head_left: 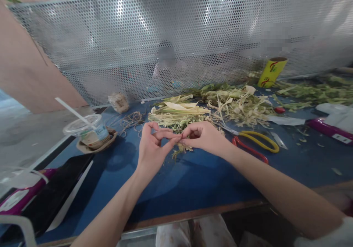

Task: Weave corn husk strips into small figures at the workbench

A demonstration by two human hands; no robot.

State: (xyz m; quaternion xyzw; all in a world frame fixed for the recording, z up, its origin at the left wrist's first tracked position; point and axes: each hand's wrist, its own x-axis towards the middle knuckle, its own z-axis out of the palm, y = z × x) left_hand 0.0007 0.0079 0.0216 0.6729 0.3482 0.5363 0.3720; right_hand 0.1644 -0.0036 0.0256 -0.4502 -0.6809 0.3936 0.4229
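Note:
My left hand (pixel 154 144) and my right hand (pixel 203 138) meet fingertip to fingertip above the blue table (pixel 165 188). Both are closed in a pinch; what lies between the fingertips is too small to make out. Directly behind and below them is a small clump of pale green dried flower bits (pixel 183 147). Beyond my fingers lies a bunch of dried stalks and leaves (pixel 179 109), its near side partly hidden by my hands. Scissors with one yellow and one red handle (pixel 259 140) rest open to the right of my right hand.
A larger heap of dried plants (pixel 242 105) lies behind, before a perforated metal screen (pixel 193 30). Loose twine (pixel 131 121) and a plastic cup with a straw (pixel 95 134) are at left. A yellow tube (pixel 273 72) stands at back right, a purple-and-white device (pixel 331 127) nearer.

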